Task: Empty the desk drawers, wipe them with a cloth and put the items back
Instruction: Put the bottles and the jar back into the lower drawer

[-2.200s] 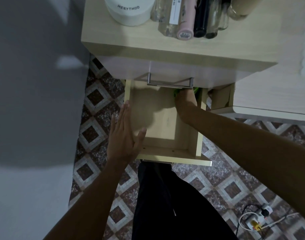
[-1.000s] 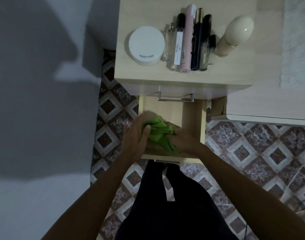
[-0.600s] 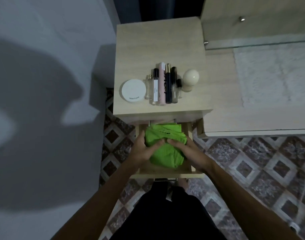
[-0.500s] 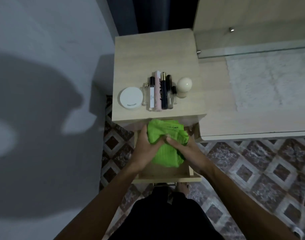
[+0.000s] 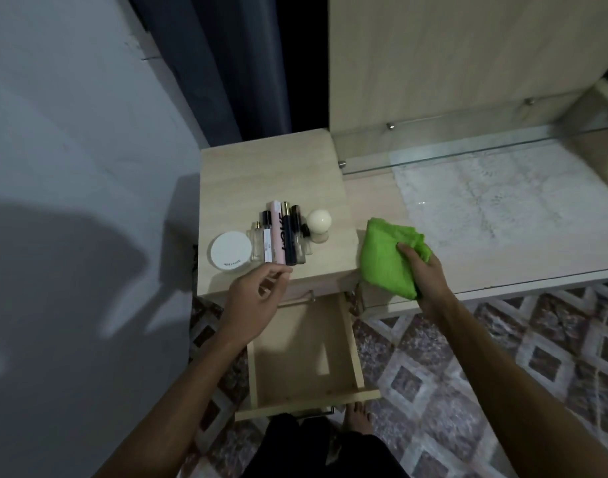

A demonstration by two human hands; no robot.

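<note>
The pale wooden drawer (image 5: 302, 360) stands pulled out below the small cabinet top (image 5: 268, 174), and nothing lies inside it. My right hand (image 5: 425, 270) grips a bright green cloth (image 5: 385, 257) over the desk edge, to the right of the cabinet. My left hand (image 5: 254, 298) hovers with loosely curled fingers and nothing in it at the cabinet's front edge, just short of the items. On the cabinet top sit a round white jar (image 5: 230, 251), several slim tubes and bottles (image 5: 283, 238) lying side by side, and a cream egg-shaped bottle (image 5: 319, 222).
The lower desk surface (image 5: 375, 201) carries a white fluffy mat (image 5: 502, 194) under a glass shelf (image 5: 468, 150). A white wall is on the left, a dark curtain (image 5: 206, 63) behind the cabinet. Patterned floor tiles and my bare foot (image 5: 357, 417) lie below.
Both hands held the green cloth over the drawer. Now my right hand has carried it up and right over the desk, and my left hand has let go and moved toward the items.
</note>
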